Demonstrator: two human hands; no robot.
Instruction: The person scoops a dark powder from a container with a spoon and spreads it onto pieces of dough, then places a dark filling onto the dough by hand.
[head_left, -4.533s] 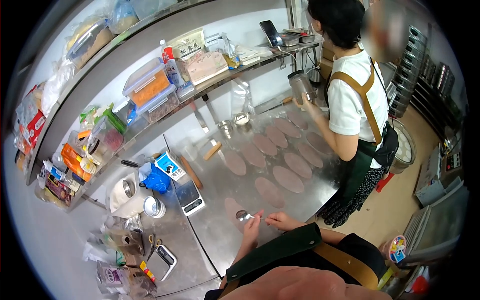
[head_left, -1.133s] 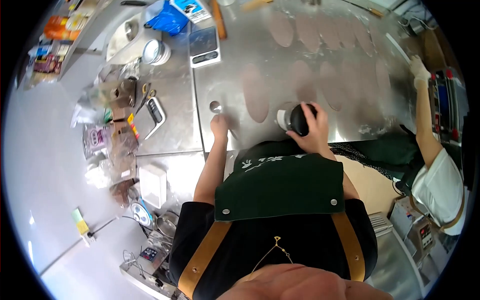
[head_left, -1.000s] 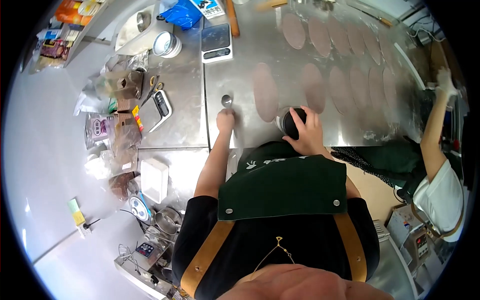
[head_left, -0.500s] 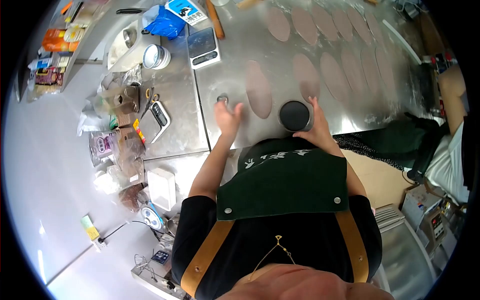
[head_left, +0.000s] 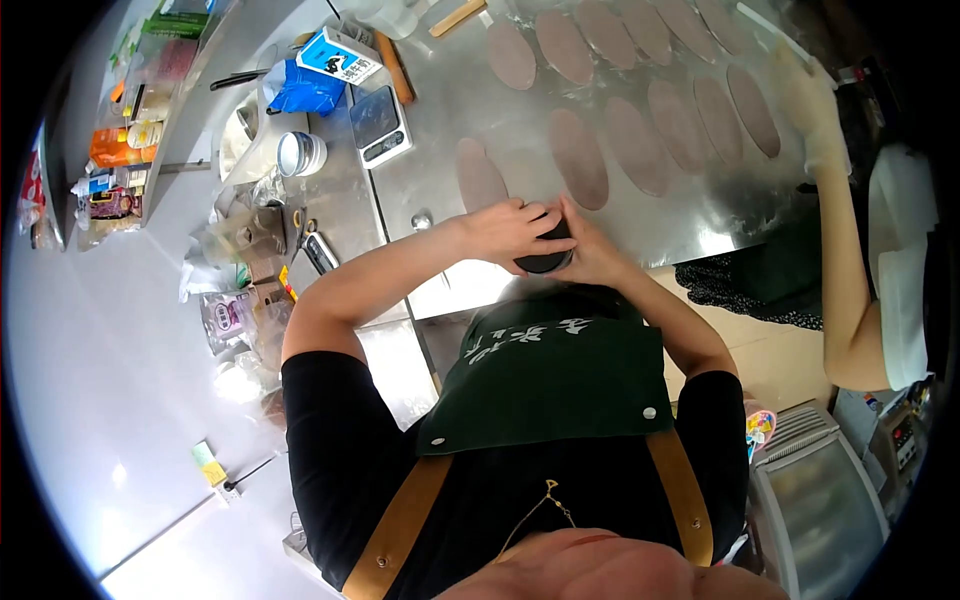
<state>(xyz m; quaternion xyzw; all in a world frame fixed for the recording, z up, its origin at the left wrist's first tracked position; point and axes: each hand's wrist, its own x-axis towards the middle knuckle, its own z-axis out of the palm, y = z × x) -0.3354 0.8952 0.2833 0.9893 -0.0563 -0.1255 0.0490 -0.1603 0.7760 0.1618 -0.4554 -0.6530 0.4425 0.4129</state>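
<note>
Close in front of my apron, both hands are on a round, dark-topped container. My left hand is closed on it from the left, with fingers laid across its top. My right hand wraps the right side, and the fingers of both hands hide part of the rim. A flattened oval dough piece lies just beyond my left hand. Another dough oval is on the metal table past my right hand. To the left of my left wrist sits a small shiny metal piece.
More flattened ovals lie in two rows on the steel table. A digital scale, a milk carton, a rolling pin and a white tub stand at left. Another person's hand reaches over the table's right end.
My left hand has left the small metal piece and come across to the container, which my right hand was holding alone. The other person's arm has reached further over the table.
</note>
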